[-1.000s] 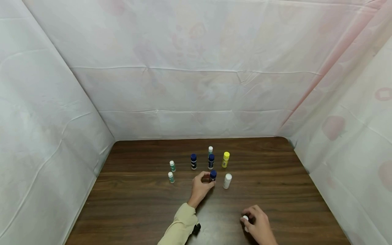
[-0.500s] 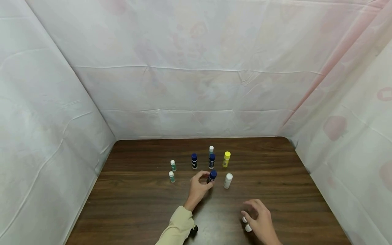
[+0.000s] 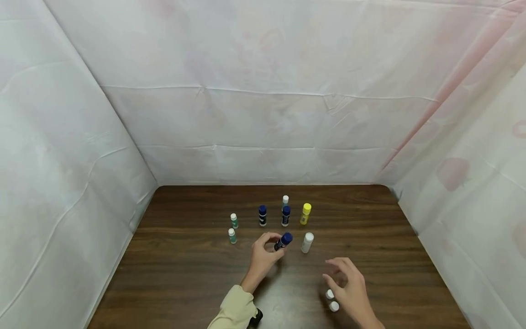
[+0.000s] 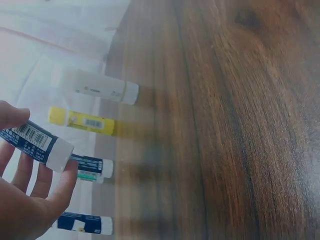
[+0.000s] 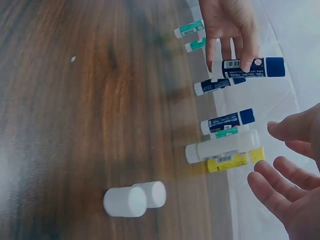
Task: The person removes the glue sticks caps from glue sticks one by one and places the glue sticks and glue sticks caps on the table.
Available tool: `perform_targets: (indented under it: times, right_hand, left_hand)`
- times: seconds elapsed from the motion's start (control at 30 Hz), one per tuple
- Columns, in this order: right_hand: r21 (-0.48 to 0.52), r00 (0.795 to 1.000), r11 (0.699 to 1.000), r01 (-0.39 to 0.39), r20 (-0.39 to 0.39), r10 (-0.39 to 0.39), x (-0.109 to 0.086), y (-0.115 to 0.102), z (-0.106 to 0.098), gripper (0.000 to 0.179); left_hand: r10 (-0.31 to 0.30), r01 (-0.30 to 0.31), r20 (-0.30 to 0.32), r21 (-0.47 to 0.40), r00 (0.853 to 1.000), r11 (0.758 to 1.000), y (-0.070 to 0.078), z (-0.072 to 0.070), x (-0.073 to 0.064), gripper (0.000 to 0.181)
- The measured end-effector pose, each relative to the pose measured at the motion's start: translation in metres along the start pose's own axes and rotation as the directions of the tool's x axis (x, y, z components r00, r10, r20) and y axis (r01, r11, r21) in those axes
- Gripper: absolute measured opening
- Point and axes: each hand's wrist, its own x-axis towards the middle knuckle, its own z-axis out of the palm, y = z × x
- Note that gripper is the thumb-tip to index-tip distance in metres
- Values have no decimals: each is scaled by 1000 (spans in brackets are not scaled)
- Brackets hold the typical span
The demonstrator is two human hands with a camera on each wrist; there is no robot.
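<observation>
My left hand (image 3: 263,258) grips a navy glue stick (image 3: 283,241) between thumb and fingers, lifted off the table and tilted. In the left wrist view the white base of that glue stick (image 4: 37,142) and its barcode label show. My right hand (image 3: 349,285) is apart from everything, fingers spread, holding nothing. Close below it are two small white cylinders, one (image 3: 330,294) beside the other (image 3: 334,306), which the right wrist view shows as plain white pieces (image 5: 126,201). A white glue stick (image 3: 307,242) stands between the two hands.
Behind the hands stand two navy glue sticks (image 3: 262,215), a yellow one (image 3: 305,214) and a small green-labelled one (image 3: 285,200), partly hidden. Two more small green ones (image 3: 232,236) stand at left. White cloth (image 3: 263,164) borders the brown table (image 3: 185,274).
My left hand has raised the navy glue stick, tilted it and drawn it slightly back. My right hand has let go of a small white cylinder and risen away with fingers opening.
</observation>
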Motion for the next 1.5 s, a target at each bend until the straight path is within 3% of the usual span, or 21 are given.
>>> perform_targets:
  times: [0.23, 0.4, 0.57, 0.73, 0.93, 1.23, 1.5]
  right_hand:
    - [45, 997, 996, 77, -10, -76, 7, -9, 0, 48]
    - [80, 988, 985, 150, -37, -147, 15, -23, -3, 48]
    - [120, 976, 969, 217, -42, -214, 24, -53, -12, 45]
    - [172, 972, 957, 234, -2, -237, 29, -75, -19, 43]
    - [216, 964, 943, 251, 30, -264, 34, -86, -15, 46]
    - [218, 958, 943, 251, 80, -274, 41, -102, -8, 46]
    - [263, 942, 925, 273, 123, -313, 43, -93, 10, 47]
  left_hand:
    - [43, -43, 2, 18, 999, 999, 12, -5, -9, 28]
    - [1, -1, -2, 18, 1000, 1000, 20, -9, -18, 29]
    - [-19, 20, -13, 28, 1000, 999, 31, -13, -28, 29]
    - [-24, 25, -21, 55, 999, 998, 43, -17, -34, 28]
    - [-15, 17, -22, 98, 1000, 995, 46, -19, -40, 27]
    - [71, -64, -47, 140, 996, 988, 46, -15, -45, 28]
    - [95, -82, -68, 172, 993, 982, 53, -14, -48, 30]
